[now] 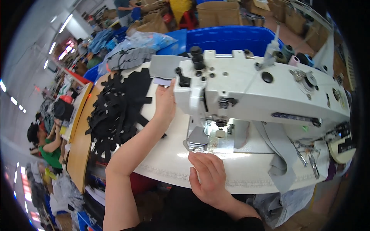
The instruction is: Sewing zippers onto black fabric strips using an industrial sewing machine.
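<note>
My left hand [165, 103] reaches past the left end of the white sewing machine [239, 82]. Its fingertips meet the edge of a pale lilac piece [163, 82] under a grey fabric piece [166, 66]; their grip is partly hidden. My right hand [209, 178] rests at the front of the machine bed, thumb apart from its loosely bent fingers, holding nothing visible. Just beyond those fingers is a metal guide [197, 147] with a dark grey piece [197, 136] on it. The lit needle area [220, 131] stands to its right.
Black cut straps [115, 109] lie heaped at the left. A grey fabric strip [279, 161] hangs over the front edge at right, beside scissors [313, 164]. Behind the machine are a blue bin [235, 34] and thread cones [294, 61]. A co-worker in green [52, 154] sits far left.
</note>
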Motion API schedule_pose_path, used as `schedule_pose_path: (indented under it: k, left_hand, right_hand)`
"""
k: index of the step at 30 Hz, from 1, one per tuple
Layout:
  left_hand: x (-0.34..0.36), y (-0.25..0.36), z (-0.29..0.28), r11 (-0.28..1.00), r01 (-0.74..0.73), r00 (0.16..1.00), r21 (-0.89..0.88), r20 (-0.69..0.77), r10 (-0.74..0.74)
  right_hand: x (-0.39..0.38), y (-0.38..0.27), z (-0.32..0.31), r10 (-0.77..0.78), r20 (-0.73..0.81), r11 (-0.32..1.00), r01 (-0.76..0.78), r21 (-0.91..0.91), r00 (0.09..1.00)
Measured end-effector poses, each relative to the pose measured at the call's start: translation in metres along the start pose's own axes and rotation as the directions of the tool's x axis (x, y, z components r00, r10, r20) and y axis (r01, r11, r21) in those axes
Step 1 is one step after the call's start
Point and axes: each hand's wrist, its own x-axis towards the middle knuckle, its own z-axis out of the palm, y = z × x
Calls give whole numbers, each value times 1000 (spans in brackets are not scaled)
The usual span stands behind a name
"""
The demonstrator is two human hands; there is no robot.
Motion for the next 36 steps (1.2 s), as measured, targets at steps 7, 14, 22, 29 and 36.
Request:
schedule_pose_path:
  k: [7,14,22,29,36]
  left_hand:
    - [-40,34,34,998,-8,991,61,-134,16]
    - [-89,68,-21,391,-434,901,812,385,201]
    - [-178,124,-43,459,-468,684,755,638,-353]
    - [-131,128,-21,603,-374,772,705,597,-218]
    - [-94,48,-29,48,-642,740,765,635,-223]
  right_hand:
    - [1,-3,1,-24,45,999,22,46,999]
    - [1,0,4,-22,22,999,22,29,1000]
    - [3,3,14,6,19,993,-4,-116,1000]
    - [20,-3,28,54,207,928,28,-372,977]
    - [37,12,55,50,419,789,222,-573,907]
